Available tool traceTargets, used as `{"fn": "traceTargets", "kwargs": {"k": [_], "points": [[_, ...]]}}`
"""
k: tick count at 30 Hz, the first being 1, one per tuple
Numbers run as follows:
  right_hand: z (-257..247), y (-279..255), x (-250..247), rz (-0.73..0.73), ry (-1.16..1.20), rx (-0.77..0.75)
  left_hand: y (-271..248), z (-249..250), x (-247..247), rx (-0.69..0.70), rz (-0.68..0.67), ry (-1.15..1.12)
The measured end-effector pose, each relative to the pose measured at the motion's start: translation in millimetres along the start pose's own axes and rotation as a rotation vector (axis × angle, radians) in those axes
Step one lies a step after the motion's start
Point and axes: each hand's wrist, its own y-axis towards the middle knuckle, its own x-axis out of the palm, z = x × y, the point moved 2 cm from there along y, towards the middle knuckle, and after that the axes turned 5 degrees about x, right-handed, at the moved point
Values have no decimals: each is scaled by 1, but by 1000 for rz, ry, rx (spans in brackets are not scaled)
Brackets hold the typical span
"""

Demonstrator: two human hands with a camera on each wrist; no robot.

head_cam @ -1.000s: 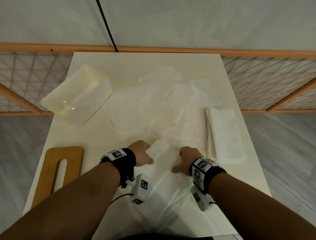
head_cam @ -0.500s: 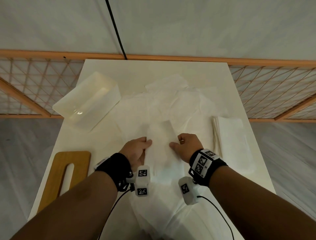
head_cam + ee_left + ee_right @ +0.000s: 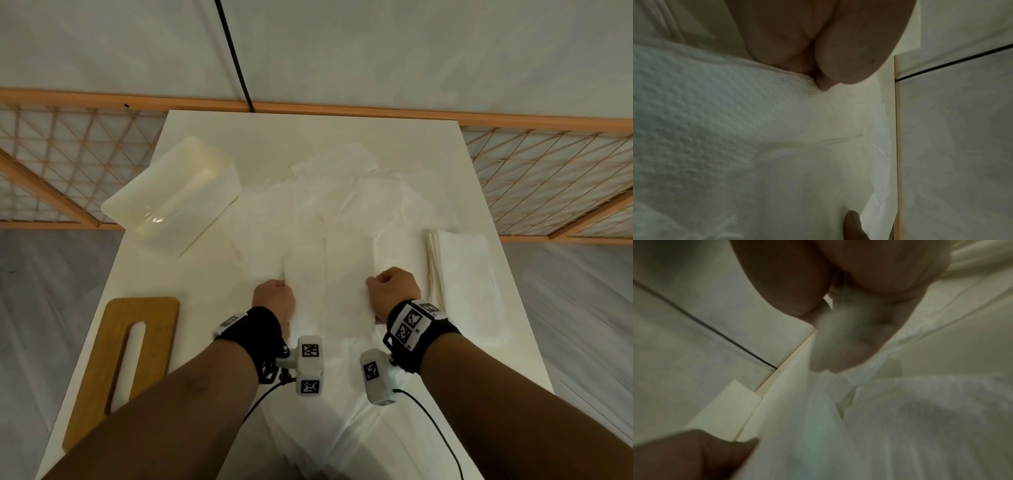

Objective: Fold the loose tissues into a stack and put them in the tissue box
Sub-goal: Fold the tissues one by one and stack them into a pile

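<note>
A white tissue [image 3: 329, 281] lies folded on the table in front of me, on top of several loose tissues [image 3: 325, 205]. My left hand [image 3: 274, 296] pinches its left edge with curled fingers, and my right hand [image 3: 394, 289] pinches its right edge. In the left wrist view the left hand [image 3: 818, 48] nips the embossed tissue [image 3: 735, 121]. In the right wrist view the right hand [image 3: 838, 280] holds a bunched bit of tissue [image 3: 900, 418]. The translucent tissue box [image 3: 171, 198] stands open at the back left. A folded stack [image 3: 462, 274] lies at the right.
A wooden lid with a slot [image 3: 126, 359] lies at the front left of the white table [image 3: 308, 133]. More tissue hangs over the near edge. A wooden lattice fence [image 3: 548, 178] runs behind and beside the table, and a black cable [image 3: 236, 61] hangs on the wall.
Both hands carried the tissue's near edge forward over itself. They then slid apart from the middle to its left and right edges.
</note>
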Motion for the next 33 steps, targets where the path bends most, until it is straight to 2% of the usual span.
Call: {"fn": "traceTargets", "kwargs": {"k": [1, 2, 3, 5, 6, 7, 10, 13, 18, 22, 26, 29, 33], "points": [[1, -2, 1, -32, 89, 29, -4, 5, 2, -66, -27, -4], [2, -4, 3, -62, 160, 53, -5, 8, 3, -89, -31, 107], [4, -6, 5, -84, 188, 61, 0, 4, 2, -15, -38, 293], [8, -9, 12, -110, 123, 21, 6, 0, 1, -163, -75, -74], [9, -10, 16, -118, 55, -17, 10, -5, -1, -126, -85, -94], [11, -10, 20, -125, -13, -51, 11, -6, 0, -138, -88, -68], [18, -12, 31, -165, -154, -115, 12, -8, 0, -164, -130, -180], [20, -15, 36, -163, -241, -153, 5, -5, 0, -97, -207, -34], [18, -16, 36, -126, -250, -169, 10, -15, -2, 9, -214, 195], [13, -13, 35, -78, -198, -190, 11, -15, -1, 48, -203, 230], [9, -10, 37, -96, -191, -146, 12, -15, 0, 59, -214, 230], [6, -9, 42, -122, -258, -158, 11, -16, 0, 119, -220, 272], [2, -10, 43, -103, -228, -199, 10, -17, 0, 188, -212, 287]]}}
